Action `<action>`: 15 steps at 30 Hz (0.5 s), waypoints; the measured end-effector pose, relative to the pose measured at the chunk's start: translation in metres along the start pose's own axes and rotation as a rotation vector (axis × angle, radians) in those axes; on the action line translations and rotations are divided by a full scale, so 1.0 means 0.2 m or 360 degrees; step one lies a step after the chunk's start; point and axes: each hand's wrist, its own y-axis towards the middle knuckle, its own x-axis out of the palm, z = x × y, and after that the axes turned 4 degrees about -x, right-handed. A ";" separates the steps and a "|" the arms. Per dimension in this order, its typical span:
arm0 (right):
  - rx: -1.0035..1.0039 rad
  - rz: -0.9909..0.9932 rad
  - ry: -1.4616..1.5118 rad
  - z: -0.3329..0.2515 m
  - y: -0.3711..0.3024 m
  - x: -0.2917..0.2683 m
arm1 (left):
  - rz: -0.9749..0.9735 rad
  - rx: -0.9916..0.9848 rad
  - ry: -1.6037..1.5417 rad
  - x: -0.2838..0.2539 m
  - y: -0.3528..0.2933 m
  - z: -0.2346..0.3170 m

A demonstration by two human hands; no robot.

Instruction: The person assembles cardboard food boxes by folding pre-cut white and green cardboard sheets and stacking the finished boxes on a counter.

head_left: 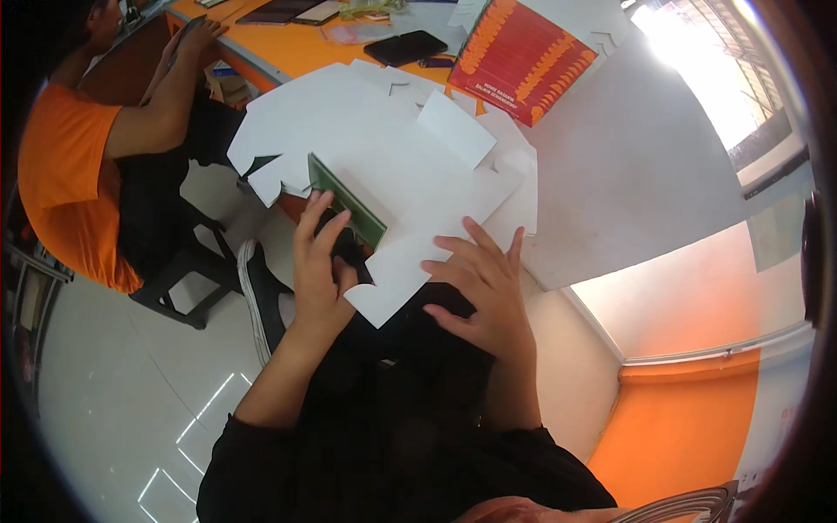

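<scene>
Head view: a person in black sleeves [253, 462] works over white card [357, 122] with notched edges, spread in front of them, its far side reaching the orange table [301, 50].
Left hand [316, 261]: fingers bent, thumb apart from them, fingertips against or just beside a green panel [366, 224]; I see no firm pinch.
Right hand [488, 288]: fingers spread over the card's right edge near the narrow tab [384, 292]; touching or hovering, I cannot tell.
Green panel: raised at a tilt from the white surface; whether it joins the sheet is hidden.
Far side: a red box [532, 57] with orange print and a black phone [405, 48].
Neighbour: a co-worker in an orange shirt [70, 174] sits on a dark stool [183, 283] to the left.
Risk at the panel: light fingertip contact could let it spring back, or push it into a stray crease.
Risk at the tab: it juts toward the person, so a careless press might bend it.
</scene>
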 end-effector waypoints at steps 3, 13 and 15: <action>-0.0186 0.0002 -0.0052 -0.01 0.02 0.05 | 0.0179 -0.0179 -0.0243 0.08 -0.07 0.00; -0.0177 0.0301 0.0211 0.11 -0.01 0.12 | -0.0122 -0.1308 -0.1741 0.06 0.01 0.02; -0.0160 0.0343 0.0237 0.13 -0.02 0.09 | -0.0174 -0.1299 -0.1709 0.06 0.02 0.05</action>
